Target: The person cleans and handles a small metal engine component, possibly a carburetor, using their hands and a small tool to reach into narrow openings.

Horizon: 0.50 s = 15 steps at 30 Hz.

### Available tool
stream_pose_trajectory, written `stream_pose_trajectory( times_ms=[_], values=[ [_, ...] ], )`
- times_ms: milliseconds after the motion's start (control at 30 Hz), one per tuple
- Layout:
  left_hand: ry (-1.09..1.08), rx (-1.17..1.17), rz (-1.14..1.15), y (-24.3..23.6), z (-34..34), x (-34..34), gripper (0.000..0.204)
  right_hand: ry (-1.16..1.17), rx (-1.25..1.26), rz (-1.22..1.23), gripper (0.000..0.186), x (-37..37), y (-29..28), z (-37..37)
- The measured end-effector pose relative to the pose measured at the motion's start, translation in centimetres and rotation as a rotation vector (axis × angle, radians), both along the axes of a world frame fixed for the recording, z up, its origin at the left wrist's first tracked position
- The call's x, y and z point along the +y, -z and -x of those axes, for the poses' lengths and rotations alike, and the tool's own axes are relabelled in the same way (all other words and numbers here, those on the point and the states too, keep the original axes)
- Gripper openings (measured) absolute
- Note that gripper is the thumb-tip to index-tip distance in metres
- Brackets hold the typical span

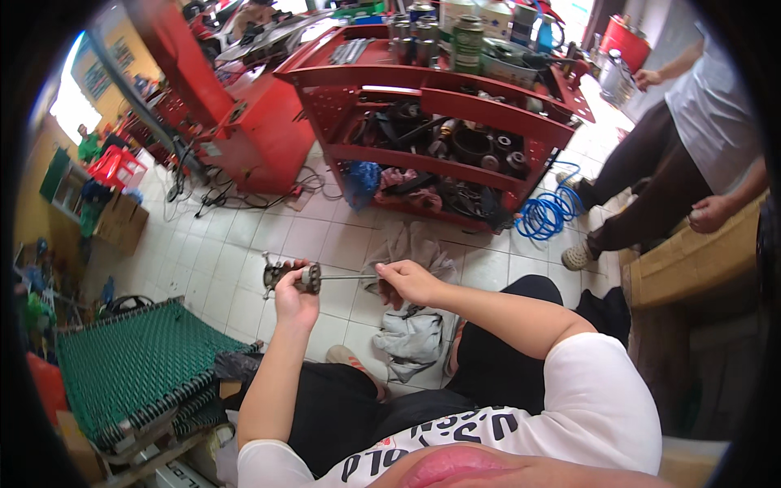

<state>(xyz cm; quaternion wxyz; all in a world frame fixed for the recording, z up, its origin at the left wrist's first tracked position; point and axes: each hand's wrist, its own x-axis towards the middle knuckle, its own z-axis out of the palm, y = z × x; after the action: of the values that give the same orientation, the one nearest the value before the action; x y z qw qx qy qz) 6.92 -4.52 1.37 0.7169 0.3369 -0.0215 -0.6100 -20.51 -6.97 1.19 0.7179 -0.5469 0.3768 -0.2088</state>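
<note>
My left hand [296, 299] is closed around a dark metal mechanical part [312, 278] with a round, lobed end and small prongs on its far side. From that round end a thin straight metal rod [346, 277] runs across to my right hand [407, 283]. The fingers of my right hand are wrapped over the rod's other end, so its shape there is hidden. I cannot tell whether the rod is fixed to the part or only touches it. Beneath my hands, crumpled grey cloths [409, 335] lie on the tiles.
Ahead stands a red tool cart [390, 77] loaded with cans and metal parts. A coiled blue hose [549, 215] lies at its right, near a standing person [716, 114]. A green woven folding seat [138, 362] is at my left; a red lift post [187, 65] rises behind.
</note>
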Motion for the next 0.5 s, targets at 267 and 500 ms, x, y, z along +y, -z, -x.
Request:
stream_pose_trajectory(
  times_ms=[267, 500],
  values=[
    [-0.006, -0.024, -0.019, -0.3, 0.0, 0.1, 0.027, 0.013, -0.019, 0.158, 0.042, 0.2, -0.4, 0.2],
    [0.002, -0.034, 0.005, 0.1, -0.2, -0.1, 0.026, 0.098, -0.066, 0.113, 0.047, 0.7, -0.2, -0.2]
  ],
)
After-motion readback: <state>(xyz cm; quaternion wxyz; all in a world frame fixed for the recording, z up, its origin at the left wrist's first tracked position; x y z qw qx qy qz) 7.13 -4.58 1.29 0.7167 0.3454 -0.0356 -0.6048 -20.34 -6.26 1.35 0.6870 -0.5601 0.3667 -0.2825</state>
